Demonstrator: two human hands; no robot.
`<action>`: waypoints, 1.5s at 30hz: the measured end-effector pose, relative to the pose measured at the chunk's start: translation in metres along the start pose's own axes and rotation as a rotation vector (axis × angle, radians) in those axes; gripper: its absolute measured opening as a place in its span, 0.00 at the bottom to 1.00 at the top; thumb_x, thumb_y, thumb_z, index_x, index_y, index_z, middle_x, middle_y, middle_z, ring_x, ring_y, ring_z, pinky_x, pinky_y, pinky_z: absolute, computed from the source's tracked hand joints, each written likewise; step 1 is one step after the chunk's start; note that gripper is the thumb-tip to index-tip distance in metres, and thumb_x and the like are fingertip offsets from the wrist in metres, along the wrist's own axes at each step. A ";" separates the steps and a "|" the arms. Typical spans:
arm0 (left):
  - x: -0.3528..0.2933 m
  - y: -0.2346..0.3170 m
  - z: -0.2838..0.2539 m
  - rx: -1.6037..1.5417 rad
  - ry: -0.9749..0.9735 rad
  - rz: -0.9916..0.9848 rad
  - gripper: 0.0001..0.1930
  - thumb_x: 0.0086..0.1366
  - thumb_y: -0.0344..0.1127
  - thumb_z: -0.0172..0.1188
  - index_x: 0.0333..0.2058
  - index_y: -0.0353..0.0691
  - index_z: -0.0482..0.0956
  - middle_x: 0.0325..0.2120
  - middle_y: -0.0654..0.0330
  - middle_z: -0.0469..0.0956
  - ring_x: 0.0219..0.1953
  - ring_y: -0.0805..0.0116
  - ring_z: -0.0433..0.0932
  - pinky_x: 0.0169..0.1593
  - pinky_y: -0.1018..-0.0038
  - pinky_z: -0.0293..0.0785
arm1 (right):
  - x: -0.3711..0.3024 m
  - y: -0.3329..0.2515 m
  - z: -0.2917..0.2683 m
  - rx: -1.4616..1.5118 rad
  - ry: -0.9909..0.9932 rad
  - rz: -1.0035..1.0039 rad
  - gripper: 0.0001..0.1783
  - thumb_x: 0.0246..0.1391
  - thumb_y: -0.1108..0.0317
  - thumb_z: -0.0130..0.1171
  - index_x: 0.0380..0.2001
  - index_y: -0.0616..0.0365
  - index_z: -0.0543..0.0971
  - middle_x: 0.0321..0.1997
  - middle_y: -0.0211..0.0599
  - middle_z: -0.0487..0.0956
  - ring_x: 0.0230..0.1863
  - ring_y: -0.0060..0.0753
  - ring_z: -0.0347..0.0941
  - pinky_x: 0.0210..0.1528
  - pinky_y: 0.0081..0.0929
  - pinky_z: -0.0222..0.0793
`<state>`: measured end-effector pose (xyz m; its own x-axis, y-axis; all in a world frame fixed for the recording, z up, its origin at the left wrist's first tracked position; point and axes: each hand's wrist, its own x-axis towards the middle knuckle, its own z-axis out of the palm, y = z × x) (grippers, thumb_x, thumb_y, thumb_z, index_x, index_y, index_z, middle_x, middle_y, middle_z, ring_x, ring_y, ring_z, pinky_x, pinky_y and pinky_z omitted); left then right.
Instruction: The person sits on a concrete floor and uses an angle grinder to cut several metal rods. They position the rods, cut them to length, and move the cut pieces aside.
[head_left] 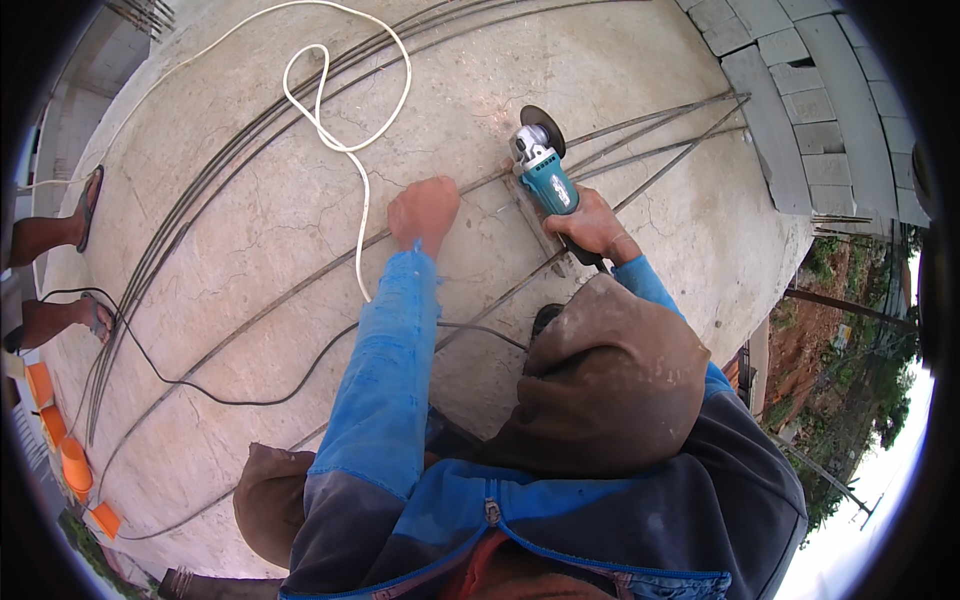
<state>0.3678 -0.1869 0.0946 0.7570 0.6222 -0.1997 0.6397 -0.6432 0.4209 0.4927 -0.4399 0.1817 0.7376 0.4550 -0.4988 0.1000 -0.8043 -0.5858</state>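
My left hand (423, 212) is closed in a fist around a long thin steel rod (300, 287), which comes out on both sides of it. In my right hand (597, 226) is a teal angle grinder (550, 184), gripped by its body. Its dark disc (543, 128) points away from me, above the concrete and just past the held rod. A short narrow bar (527, 212) lies crosswise beneath the grinder. Beside it, another rod (497, 303) runs diagonally under my right hand. Whether the disc is spinning cannot be made out.
More steel rods (215, 155) curve along the left, and several converge near the block wall (800, 110). A white cable (362, 200) loops ahead; a black cord (270, 402) crosses the concrete. Another person's sandalled feet (88, 215) stand left, above orange pieces (75, 465). The slab's edge (775, 290) borders a slope.
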 end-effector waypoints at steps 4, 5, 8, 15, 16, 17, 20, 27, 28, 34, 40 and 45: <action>0.000 0.000 0.001 -0.004 0.010 0.003 0.31 0.79 0.52 0.48 0.31 0.36 0.93 0.33 0.42 0.91 0.37 0.39 0.92 0.47 0.48 0.86 | 0.000 0.000 -0.001 -0.013 -0.008 -0.013 0.32 0.44 0.55 0.73 0.49 0.68 0.87 0.44 0.53 0.90 0.46 0.48 0.88 0.55 0.42 0.81; 0.000 0.000 0.001 0.000 0.006 0.001 0.31 0.79 0.52 0.48 0.31 0.36 0.93 0.33 0.42 0.91 0.37 0.39 0.92 0.47 0.48 0.86 | 0.000 -0.001 -0.002 -0.016 -0.007 -0.012 0.32 0.44 0.55 0.73 0.49 0.68 0.87 0.43 0.53 0.90 0.46 0.48 0.88 0.55 0.42 0.81; 0.000 0.001 -0.001 0.011 -0.003 0.000 0.30 0.80 0.51 0.48 0.32 0.38 0.94 0.34 0.43 0.91 0.38 0.39 0.92 0.47 0.48 0.86 | -0.001 -0.002 -0.001 -0.019 0.002 -0.008 0.32 0.44 0.55 0.73 0.49 0.68 0.87 0.43 0.53 0.90 0.46 0.48 0.88 0.55 0.42 0.81; 0.001 0.002 -0.003 0.041 -0.024 -0.002 0.30 0.80 0.52 0.46 0.35 0.40 0.95 0.35 0.43 0.91 0.40 0.39 0.92 0.49 0.48 0.86 | -0.003 -0.003 -0.001 -0.004 0.004 -0.022 0.31 0.44 0.55 0.74 0.49 0.67 0.87 0.44 0.53 0.90 0.46 0.48 0.88 0.55 0.42 0.81; 0.000 0.003 -0.003 0.037 -0.025 -0.001 0.30 0.80 0.52 0.46 0.35 0.40 0.95 0.35 0.43 0.91 0.40 0.39 0.92 0.49 0.48 0.86 | -0.002 -0.001 -0.001 0.003 0.008 -0.022 0.31 0.44 0.55 0.74 0.48 0.67 0.87 0.44 0.53 0.90 0.46 0.48 0.88 0.55 0.42 0.81; 0.000 0.005 -0.004 0.031 -0.033 -0.007 0.31 0.80 0.52 0.46 0.35 0.39 0.94 0.35 0.43 0.91 0.40 0.39 0.92 0.49 0.48 0.86 | 0.000 0.003 0.000 0.009 0.012 -0.023 0.31 0.44 0.55 0.74 0.48 0.67 0.87 0.44 0.53 0.90 0.46 0.48 0.88 0.55 0.42 0.81; 0.001 0.002 -0.003 0.020 -0.044 -0.023 0.31 0.80 0.53 0.46 0.34 0.37 0.94 0.35 0.43 0.91 0.40 0.39 0.92 0.50 0.48 0.86 | -0.002 -0.001 -0.001 -0.017 0.012 -0.009 0.31 0.44 0.55 0.74 0.48 0.67 0.87 0.44 0.53 0.90 0.46 0.48 0.88 0.55 0.42 0.81; 0.002 0.001 -0.001 0.014 -0.027 -0.018 0.31 0.80 0.53 0.47 0.33 0.36 0.94 0.35 0.42 0.91 0.40 0.39 0.92 0.50 0.48 0.86 | -0.001 0.001 0.000 -0.008 0.008 -0.013 0.31 0.44 0.55 0.74 0.49 0.67 0.87 0.44 0.54 0.90 0.47 0.48 0.88 0.56 0.41 0.81; 0.002 0.001 -0.001 0.016 -0.025 -0.019 0.31 0.80 0.53 0.47 0.33 0.36 0.94 0.35 0.42 0.91 0.40 0.39 0.92 0.49 0.48 0.86 | -0.001 0.002 0.000 -0.011 0.009 -0.012 0.31 0.44 0.55 0.74 0.49 0.67 0.87 0.45 0.54 0.90 0.47 0.48 0.88 0.56 0.42 0.81; 0.002 -0.001 -0.001 0.005 -0.049 -0.012 0.32 0.80 0.53 0.46 0.35 0.37 0.94 0.37 0.42 0.91 0.42 0.39 0.92 0.51 0.47 0.85 | -0.001 -0.001 0.000 -0.016 -0.001 -0.013 0.32 0.44 0.55 0.74 0.50 0.65 0.87 0.46 0.54 0.90 0.48 0.49 0.87 0.57 0.42 0.81; 0.002 0.000 -0.003 -0.006 -0.056 -0.023 0.31 0.80 0.53 0.46 0.35 0.36 0.94 0.37 0.42 0.92 0.42 0.39 0.92 0.51 0.48 0.85 | -0.003 -0.004 -0.002 -0.027 -0.003 0.004 0.32 0.44 0.55 0.74 0.51 0.65 0.87 0.47 0.54 0.90 0.48 0.49 0.87 0.57 0.42 0.81; 0.001 0.002 -0.006 0.002 -0.057 -0.022 0.31 0.80 0.52 0.46 0.35 0.36 0.94 0.36 0.43 0.91 0.40 0.39 0.92 0.51 0.47 0.86 | 0.001 0.004 0.000 0.000 -0.011 -0.004 0.33 0.44 0.55 0.74 0.51 0.67 0.87 0.47 0.53 0.90 0.48 0.49 0.87 0.57 0.41 0.81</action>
<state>0.3692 -0.1849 0.1001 0.7493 0.6096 -0.2589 0.6562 -0.6308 0.4140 0.4935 -0.4425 0.1788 0.7299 0.4624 -0.5034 0.1030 -0.8025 -0.5878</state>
